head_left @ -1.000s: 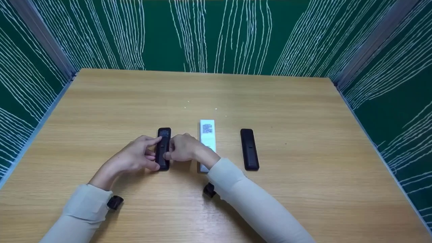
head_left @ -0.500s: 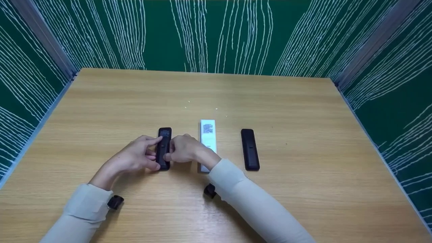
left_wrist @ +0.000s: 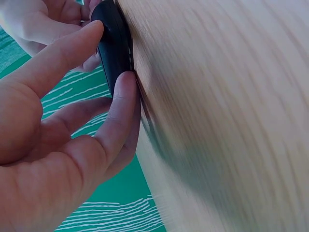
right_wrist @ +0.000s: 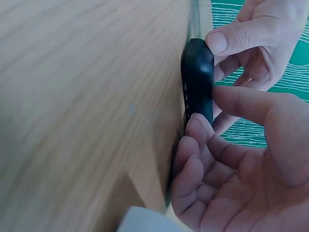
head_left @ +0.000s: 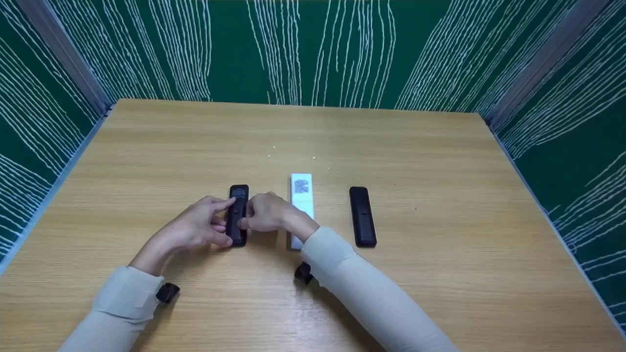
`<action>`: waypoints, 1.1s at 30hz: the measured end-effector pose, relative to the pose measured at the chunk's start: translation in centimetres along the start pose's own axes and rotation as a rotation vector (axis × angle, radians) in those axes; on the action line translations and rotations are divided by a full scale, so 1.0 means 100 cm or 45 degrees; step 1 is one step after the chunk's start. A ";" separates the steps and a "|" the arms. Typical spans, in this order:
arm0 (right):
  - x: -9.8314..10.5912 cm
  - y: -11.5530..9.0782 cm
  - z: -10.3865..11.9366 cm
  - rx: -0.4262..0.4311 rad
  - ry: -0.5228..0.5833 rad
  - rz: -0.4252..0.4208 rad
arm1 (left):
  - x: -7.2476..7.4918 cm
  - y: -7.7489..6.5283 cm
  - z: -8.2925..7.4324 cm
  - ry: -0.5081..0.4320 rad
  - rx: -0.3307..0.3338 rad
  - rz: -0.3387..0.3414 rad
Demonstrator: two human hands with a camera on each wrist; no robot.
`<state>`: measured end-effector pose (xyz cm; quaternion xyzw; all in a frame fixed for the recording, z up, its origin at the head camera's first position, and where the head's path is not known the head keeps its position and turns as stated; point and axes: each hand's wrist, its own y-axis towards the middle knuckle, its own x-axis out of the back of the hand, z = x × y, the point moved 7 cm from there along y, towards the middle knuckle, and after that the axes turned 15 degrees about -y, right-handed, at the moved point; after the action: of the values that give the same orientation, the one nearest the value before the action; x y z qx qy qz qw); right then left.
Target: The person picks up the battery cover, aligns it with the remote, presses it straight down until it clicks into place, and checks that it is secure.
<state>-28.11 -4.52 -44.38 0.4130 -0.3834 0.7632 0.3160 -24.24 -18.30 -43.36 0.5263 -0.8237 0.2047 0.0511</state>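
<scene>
A black remote control lies on the wooden table, its label side up, as seen in the head view. My left hand holds it along its left side, with fingertips at its upper part and near corner. From the right my right hand grips the same remote, one digit on its upper face and the curled fingers at its side. In the left wrist view the remote lies between fingertips; the right wrist view shows its rounded end and both hands around it.
A white box-like bar with a printed code lies under my right forearm. Farther right is a second black remote control. Small white specks dot the table toward the back. Green walls with white lines border it.
My right hand has shifted very slightly upward along the remote control. The left hand and the other things stay where they were.
</scene>
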 end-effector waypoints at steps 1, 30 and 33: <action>0.000 0.001 -0.001 -0.002 0.000 -0.003 | 0.000 0.000 0.000 0.000 -0.004 0.001; 0.003 0.009 -0.004 -0.060 -0.011 -0.041 | 0.000 0.000 0.001 0.015 0.008 -0.013; 0.002 0.008 -0.004 -0.064 -0.004 -0.035 | 0.000 0.001 0.001 0.015 0.011 -0.016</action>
<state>-29.02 -4.53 -44.59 0.4113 -0.3972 0.7484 0.3360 -24.26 -18.29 -43.49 0.5305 -0.8192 0.2109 0.0550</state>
